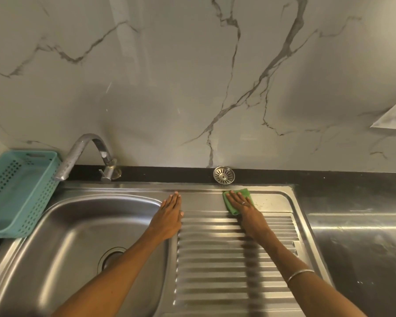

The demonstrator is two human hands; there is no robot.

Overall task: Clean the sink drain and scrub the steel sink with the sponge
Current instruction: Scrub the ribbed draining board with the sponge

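The green sponge point(238, 200) looks soft, thin and light, lying at the sink's point(284, 202) 1 o'clock corner under the flat right hand point(240, 201), so press on top; the left hand point(169, 212) rests flat, fingers together.

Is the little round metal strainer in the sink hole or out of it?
Out. The round steel drain strainer sits on the black ledge behind the steel sink, and the drain hole is uncovered.

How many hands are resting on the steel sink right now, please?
2. The left hand lies flat on the steel sink between basin and drainboard; the right hand presses the green sponge at the drainboard's far edge.
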